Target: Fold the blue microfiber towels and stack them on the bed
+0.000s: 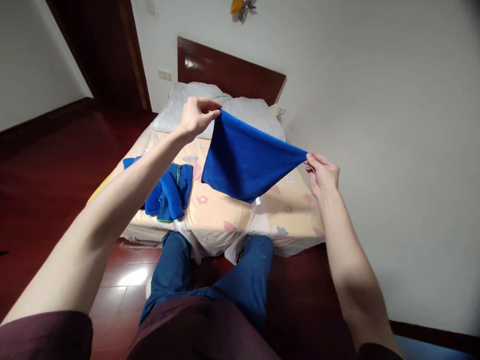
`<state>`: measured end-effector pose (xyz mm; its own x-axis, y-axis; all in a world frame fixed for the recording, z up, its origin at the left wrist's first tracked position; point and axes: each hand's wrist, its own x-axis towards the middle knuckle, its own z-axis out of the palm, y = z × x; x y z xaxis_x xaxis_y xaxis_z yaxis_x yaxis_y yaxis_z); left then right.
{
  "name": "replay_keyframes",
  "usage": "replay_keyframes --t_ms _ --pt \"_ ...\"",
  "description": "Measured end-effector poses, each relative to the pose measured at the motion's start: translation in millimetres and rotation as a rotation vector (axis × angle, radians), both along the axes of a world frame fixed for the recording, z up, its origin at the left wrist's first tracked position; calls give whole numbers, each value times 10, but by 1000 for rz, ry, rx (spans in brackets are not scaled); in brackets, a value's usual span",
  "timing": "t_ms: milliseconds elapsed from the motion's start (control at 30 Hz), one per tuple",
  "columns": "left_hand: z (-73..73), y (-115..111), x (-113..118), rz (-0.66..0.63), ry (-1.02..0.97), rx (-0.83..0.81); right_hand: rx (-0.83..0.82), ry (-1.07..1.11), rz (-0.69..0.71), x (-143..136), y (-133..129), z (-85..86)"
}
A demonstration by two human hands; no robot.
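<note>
A blue cloth (251,157) hangs stretched between my two hands, above the bed. My left hand (198,118) pinches its upper left corner. At the right, my right hand (323,172) pinches the other corner, which sits lower. The cloth's bottom edge sags, and a small white tag (258,201) shows at its lowest part. Several more blue cloths (170,192) lie in a loose pile on the left side of the bed, partly hidden behind my left forearm.
The bed has a peach patterned sheet (213,215), grey pillows (255,114) and a dark wooden headboard (228,70). A white wall (405,150) rises close on the right. Dark red floor (45,180) lies to the left. My knees touch or nearly touch the bed's front edge.
</note>
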<state>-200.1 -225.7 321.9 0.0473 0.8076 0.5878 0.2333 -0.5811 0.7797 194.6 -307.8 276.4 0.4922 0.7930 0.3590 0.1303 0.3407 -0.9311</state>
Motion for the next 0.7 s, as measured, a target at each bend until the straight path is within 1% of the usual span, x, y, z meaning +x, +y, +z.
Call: replay_keyframes --t_ms 67,200,300,400,500,600,700 --pt "-47 -83 -88 10 10 -12 -4 -3 10 -63 -28 -23" --pt "-171 -211 -216 -19 33 -40 -24 19 31 -148 -111 -79" --pt "-276 -414 -323 -2 80 -76 -59 25 61 -185 -273 -167" --pt "-421 -760 -484 0 187 -138 -168 28 128 -200 -578 -317" --pt "-644 -1209 -671 -20 288 -253 -313 54 208 -199 -985 -498" --pt "-913 -1687 -818 18 311 -430 -418 69 264 -204 -1374 -657" --pt "-1120 -2071 -900 31 290 -566 -525 48 334 -225 -1635 -744"
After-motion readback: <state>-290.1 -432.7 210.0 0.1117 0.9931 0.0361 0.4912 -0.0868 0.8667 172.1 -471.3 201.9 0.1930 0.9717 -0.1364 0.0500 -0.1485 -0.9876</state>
